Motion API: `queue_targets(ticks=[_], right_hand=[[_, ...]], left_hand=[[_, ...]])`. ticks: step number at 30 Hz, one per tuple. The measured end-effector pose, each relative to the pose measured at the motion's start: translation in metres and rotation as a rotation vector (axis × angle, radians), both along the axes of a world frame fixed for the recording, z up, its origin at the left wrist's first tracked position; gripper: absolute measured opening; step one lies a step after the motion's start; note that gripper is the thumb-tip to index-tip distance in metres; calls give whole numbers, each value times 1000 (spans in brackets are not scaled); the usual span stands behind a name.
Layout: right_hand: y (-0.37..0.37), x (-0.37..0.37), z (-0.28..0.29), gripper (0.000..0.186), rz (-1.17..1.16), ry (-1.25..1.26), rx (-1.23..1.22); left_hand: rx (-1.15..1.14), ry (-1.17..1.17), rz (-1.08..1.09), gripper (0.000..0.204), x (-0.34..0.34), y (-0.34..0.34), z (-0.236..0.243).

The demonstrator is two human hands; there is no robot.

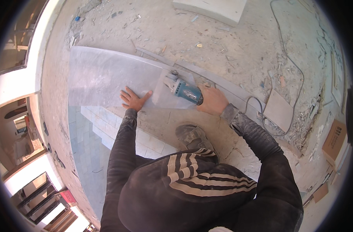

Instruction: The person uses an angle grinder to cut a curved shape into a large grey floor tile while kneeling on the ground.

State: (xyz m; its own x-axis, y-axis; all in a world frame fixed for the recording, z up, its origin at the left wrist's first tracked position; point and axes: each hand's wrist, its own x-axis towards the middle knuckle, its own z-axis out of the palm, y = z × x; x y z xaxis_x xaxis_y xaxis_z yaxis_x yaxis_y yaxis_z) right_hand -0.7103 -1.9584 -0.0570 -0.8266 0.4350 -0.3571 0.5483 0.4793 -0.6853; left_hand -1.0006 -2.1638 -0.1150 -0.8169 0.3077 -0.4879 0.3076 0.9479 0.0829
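My right hand (213,101) is wrapped round the rear of a teal angle grinder (187,92), whose head rests at the right part of a large grey tile (107,73). The grinder's disc is hard to make out beside its guard (170,80). Flat on the tile, left of the grinder, lies my left hand (133,99) with fingers spread and nothing in it. A lighter dusty patch shows on the tile between my hand and the tool.
Narrow tile strips (215,79) lie along the tile's far edge. A cable (302,73) loops over the rubble-strewn floor around a square tile piece (277,110). A pale slab (215,8) is at the back, a cardboard box (334,142) at right. My shoe (194,136) is close by.
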Motion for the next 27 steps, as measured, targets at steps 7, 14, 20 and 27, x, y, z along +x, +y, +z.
queue_targets(ticks=[7,14,20,27], right_hand=[[3,13,6,60,1,-38,-17],[3,21,-1,60,18,-45,10],[4,29,3,52,2,-35,-46],[4,42,10,68,-3,-16,-38]], left_hand=[[0,-5,-2,144,1,0,-1],[-4,0,-14,144,-1,-1,-4],[-20,1,-21,144,-1,-1,-4],[-2,7,-15,144,2,-1,-2]])
